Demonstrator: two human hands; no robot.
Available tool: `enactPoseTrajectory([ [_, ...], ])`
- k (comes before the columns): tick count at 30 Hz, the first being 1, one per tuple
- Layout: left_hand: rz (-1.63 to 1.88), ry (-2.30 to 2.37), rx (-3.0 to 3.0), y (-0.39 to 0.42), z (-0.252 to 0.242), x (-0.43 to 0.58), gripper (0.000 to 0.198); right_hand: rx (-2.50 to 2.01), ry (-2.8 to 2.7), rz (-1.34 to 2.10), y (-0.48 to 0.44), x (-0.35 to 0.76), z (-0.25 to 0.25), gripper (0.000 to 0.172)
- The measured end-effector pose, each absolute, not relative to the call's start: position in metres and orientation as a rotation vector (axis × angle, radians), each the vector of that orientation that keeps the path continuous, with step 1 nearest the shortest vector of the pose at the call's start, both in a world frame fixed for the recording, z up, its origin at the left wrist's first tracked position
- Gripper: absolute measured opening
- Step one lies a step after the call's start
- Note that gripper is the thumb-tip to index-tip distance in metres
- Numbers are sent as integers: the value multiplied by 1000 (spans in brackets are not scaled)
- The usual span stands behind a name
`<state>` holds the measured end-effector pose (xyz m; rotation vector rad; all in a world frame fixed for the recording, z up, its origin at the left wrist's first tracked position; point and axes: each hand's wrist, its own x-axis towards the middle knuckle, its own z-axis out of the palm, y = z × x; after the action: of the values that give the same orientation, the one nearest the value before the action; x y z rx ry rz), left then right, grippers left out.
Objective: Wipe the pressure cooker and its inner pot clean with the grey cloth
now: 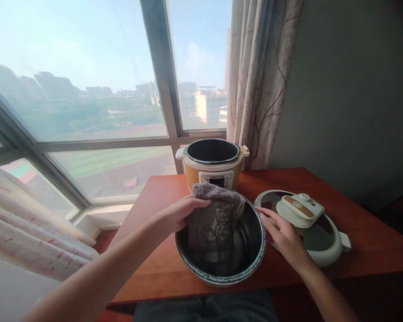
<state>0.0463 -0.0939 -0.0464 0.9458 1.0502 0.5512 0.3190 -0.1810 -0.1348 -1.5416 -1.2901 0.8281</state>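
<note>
A grey patterned cloth (216, 219) hangs over the far rim and down into a dark inner pot (221, 281). My left hand (184, 210) pinches the cloth by its upper left corner, beside the pot's left rim. On the other side, my right hand (278, 228) grips the pot's right rim with its fingertips. The pot is tilted toward me near the front edge of the table. Just behind it stands an electric pressure cooker (211, 167), white and orange, with its top uncovered and a dark inside.
The cooker's round lid (322, 255) lies on the right of the red-brown wooden table (366, 237), its white handle (300, 210) on top. Beyond the table are a large window (100, 107), a light curtain (265, 80) and a dark wall.
</note>
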Motion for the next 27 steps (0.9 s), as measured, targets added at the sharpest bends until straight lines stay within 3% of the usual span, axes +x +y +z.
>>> enactPoseTrajectory([
  [5,661,1117,967,-85,-59,65,41,-1395,-1040,951,-176,301,-144,61],
  [12,542,1011,1281,-99,-83,118,35,-1231,-705,918,-172,276,-159,62],
  [16,246,940,1636,-112,-86,131,34,-1135,-672,934,-172,272,-158,54],
  [21,-90,509,2132,-115,-67,107,43,-1135,-675,947,-170,273,-157,60],
  [27,-417,279,2136,-101,-53,71,55,-1201,-730,875,-171,275,-156,64],
])
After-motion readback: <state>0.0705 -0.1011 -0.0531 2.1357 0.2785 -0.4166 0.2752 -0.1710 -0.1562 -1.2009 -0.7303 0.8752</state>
